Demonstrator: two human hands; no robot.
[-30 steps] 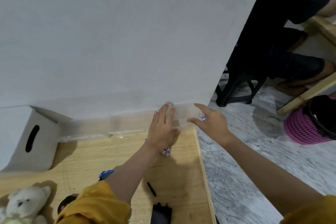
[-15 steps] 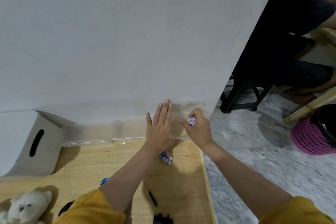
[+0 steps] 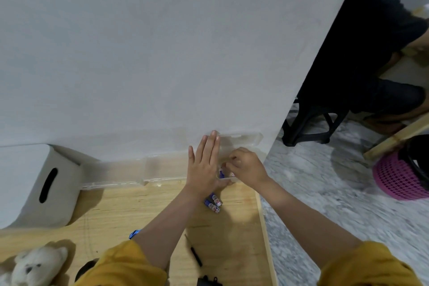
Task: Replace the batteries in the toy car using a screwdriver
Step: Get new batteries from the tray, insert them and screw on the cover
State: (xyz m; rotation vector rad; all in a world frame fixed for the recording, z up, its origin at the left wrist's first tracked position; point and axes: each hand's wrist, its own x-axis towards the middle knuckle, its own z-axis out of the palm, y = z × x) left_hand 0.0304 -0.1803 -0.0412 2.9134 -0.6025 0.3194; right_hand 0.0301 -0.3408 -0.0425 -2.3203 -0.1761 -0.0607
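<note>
Left hand (image 3: 204, 167) flat, fingers straight together, pressing clear plastic case (image 3: 162, 169) against wall. Right hand (image 3: 246, 166) fingers pinched on 1 battery (image 3: 221, 172) at case. 2 batteries (image 3: 214, 203) on table (image 3: 139, 211) beneath left wrist.

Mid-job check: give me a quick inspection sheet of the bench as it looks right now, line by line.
Surface: wooden table against a white wall, right edge beside the floor.
Job's things: two batteries lie on the table below the left hand; another battery at the right fingertips; screwdriver near the front edge; clear box open along the wall. Toy car not clearly seen.
Clutter: white tissue box, teddy bear, blue item, black object.
Hands: left hand flat on the box; right hand pinches the battery.
Cables: nothing seen.
Surroundings: pink basket, black stool, seated person.
</note>
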